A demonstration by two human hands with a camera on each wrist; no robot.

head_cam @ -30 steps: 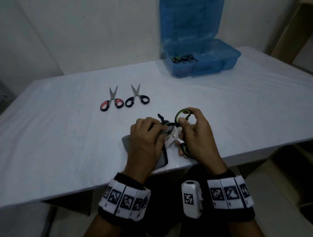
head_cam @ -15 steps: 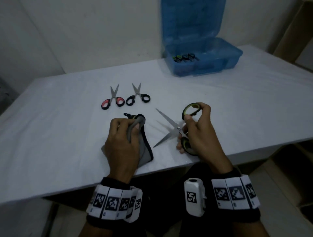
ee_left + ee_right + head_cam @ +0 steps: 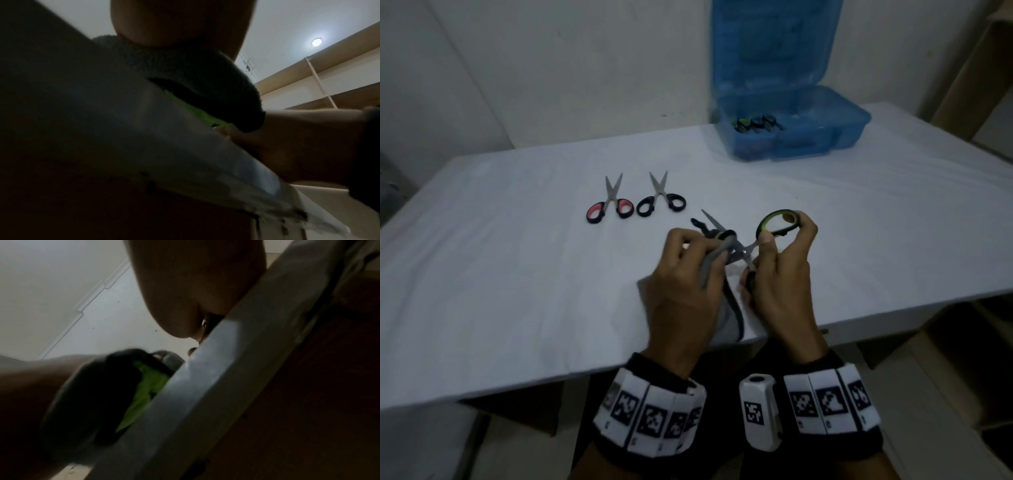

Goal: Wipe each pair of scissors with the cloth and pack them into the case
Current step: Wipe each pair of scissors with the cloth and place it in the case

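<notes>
Head view: right hand [image 3: 780, 274] grips the green-handled scissors [image 3: 777, 224], blades open toward ten o'clock into the cloth [image 3: 714, 260] pinched by the left hand [image 3: 685, 284]; wrist views: cloth [image 3: 205, 84] abuts handle [image 3: 148, 386].

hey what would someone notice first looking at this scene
Two hands at the table's near edge: the right hand holds open green-handled scissors while the left hand rubs a grey cloth on the blades. Behind them lie two more scissors, and an open blue case stands far right.
</notes>
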